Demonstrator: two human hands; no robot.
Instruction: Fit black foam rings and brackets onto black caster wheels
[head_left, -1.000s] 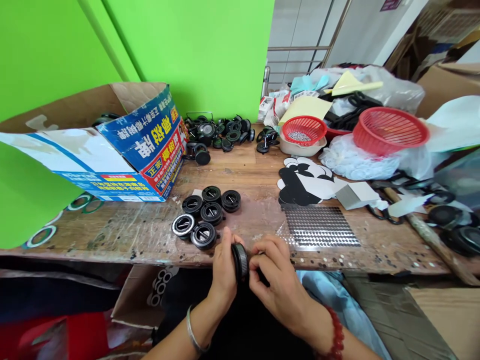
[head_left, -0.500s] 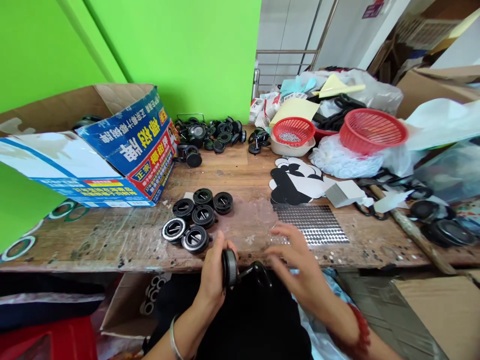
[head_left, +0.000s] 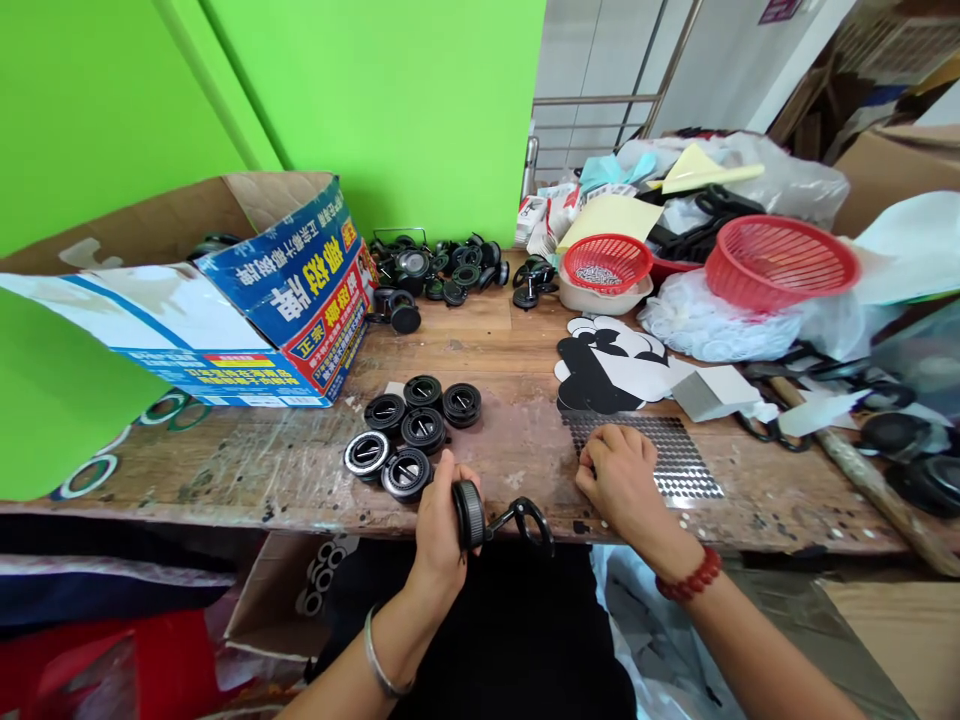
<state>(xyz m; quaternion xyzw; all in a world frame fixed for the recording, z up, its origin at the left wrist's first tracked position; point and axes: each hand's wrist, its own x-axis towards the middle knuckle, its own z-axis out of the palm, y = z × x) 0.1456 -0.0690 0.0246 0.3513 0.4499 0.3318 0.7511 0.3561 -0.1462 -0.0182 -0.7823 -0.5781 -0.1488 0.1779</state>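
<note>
My left hand [head_left: 442, 530] is wrapped round a black round mount [head_left: 469, 515] with a ribbed rim, held on edge over the table's front edge. From the mount a short jointed arm [head_left: 504, 518] juts right and ends in a black open ring [head_left: 536, 525]. My right hand [head_left: 619, 475] lies over the left part of a sheet of small shiny round dots [head_left: 679, 455], its fingers bent and pressed together. What those fingertips grip, if anything, is hidden. Left of my hands stand several black round discs [head_left: 424, 428] grouped on the table; one has a silvery rim.
A blue, white and red carton [head_left: 240, 320] stands at the left. Black parts [head_left: 442, 268] lie along the green wall. Black and white card cut-outs [head_left: 607, 370], a small white box [head_left: 712, 390], red baskets [head_left: 780, 265] and a wooden-handled tool [head_left: 862, 465] occupy the right side.
My right hand has moved from beside the mount's arm onto the dot sheet, and its spread fingers have closed together. My left hand still holds the mount, now slightly higher and turned.
</note>
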